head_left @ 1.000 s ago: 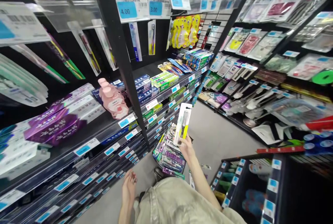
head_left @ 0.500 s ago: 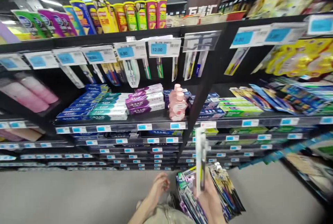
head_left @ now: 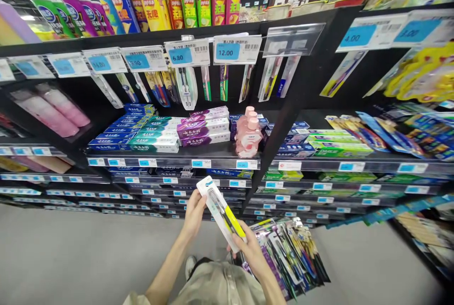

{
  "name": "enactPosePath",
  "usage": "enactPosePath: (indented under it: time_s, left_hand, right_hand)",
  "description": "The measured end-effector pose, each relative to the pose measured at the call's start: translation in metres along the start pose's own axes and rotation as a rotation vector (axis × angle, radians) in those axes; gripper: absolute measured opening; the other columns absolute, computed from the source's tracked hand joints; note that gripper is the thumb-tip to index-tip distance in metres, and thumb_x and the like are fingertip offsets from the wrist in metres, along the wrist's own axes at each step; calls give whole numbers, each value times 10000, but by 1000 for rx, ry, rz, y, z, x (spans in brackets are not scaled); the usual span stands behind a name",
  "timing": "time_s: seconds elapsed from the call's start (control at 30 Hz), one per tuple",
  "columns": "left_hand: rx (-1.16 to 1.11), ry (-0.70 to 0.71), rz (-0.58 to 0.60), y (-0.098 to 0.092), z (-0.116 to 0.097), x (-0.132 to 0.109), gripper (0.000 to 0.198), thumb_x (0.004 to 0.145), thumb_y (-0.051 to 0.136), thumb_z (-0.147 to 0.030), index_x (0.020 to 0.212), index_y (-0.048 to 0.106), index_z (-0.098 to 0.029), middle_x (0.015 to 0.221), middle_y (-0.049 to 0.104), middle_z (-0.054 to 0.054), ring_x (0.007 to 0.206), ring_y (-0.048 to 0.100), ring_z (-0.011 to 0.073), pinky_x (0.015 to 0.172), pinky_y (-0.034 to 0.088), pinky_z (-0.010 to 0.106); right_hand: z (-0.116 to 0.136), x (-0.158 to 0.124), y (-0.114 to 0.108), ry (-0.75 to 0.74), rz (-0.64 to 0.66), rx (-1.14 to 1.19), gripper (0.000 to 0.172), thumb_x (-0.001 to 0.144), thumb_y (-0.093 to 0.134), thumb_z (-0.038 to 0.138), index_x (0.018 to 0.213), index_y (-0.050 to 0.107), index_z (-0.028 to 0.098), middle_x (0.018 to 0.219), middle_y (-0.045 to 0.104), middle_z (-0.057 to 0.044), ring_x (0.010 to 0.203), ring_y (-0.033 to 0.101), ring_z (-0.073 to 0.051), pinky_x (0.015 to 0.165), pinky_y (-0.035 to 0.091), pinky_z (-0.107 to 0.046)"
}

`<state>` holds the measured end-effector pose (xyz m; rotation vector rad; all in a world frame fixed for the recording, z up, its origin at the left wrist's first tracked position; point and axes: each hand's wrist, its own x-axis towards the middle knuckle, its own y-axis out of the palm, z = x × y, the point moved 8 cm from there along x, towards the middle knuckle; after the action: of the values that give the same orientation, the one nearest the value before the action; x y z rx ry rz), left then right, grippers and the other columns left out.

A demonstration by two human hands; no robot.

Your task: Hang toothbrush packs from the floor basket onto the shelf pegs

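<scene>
A packaged toothbrush (head_left: 222,211) with a white, black and yellow front is tilted in front of my body, between my two hands. My right hand (head_left: 250,243) grips its lower end, with the thumb on the front. At the upper left end, the fingers of my left hand (head_left: 195,208) pinch the pack's edge. Below and to the right of my right hand lies a pile of packaged toothbrushes (head_left: 291,253), partly hidden by my right forearm.
Toothpaste boxes (head_left: 204,127) and pink bottles (head_left: 249,135) stand on the shelf ahead. Above them, toothbrush packs (head_left: 186,87) hang under price tags (head_left: 237,49). Chip cans (head_left: 152,4) line the top. More shelves (head_left: 390,168) continue to the right over the grey floor (head_left: 71,253).
My left hand has risen from beside my lap and taken the pack's upper end. The toothbrush pack has moved left and turned from upright to slanted, its front now showing.
</scene>
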<state>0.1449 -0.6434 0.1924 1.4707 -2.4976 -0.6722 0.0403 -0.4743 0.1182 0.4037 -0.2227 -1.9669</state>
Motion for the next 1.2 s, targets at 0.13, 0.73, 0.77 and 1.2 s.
enactPosePath:
  time_s: [0.13,0.73,0.77,1.2]
  left_hand:
    - [28,16,-25,1,-8,2,508,754,871,-488,1092,683,-158,1084,747,103,973,697,226,827,519,297]
    - [-26,87,-15,60,-87,24,468,647,942,-522,897,750,-175,828,736,15,693,657,103,637,542,178]
    - [-2,122,11,66,-100,28,460,662,929,-536,880,740,-178,807,730,12,670,649,102,624,538,180]
    - [600,1000,274,211,-281,116,496,910,623,-686,940,674,-193,911,703,56,863,696,198,844,564,339]
  right_hand:
    - [6,0,1,-14,31,-52,487,854,761,575,1202,674,246,803,694,-25,587,640,-166,491,491,-269]
    - [7,-5,-28,-89,24,-9,384,875,750,578,1059,778,243,1044,764,-103,866,726,-255,721,552,-351]
    - [5,-7,-32,-84,19,2,366,881,749,567,1060,775,249,1069,764,-102,866,727,-250,729,551,-352]
    - [-21,-21,-79,-60,-129,-5,440,833,781,610,1049,746,228,1016,771,-105,827,720,-237,710,498,-325]
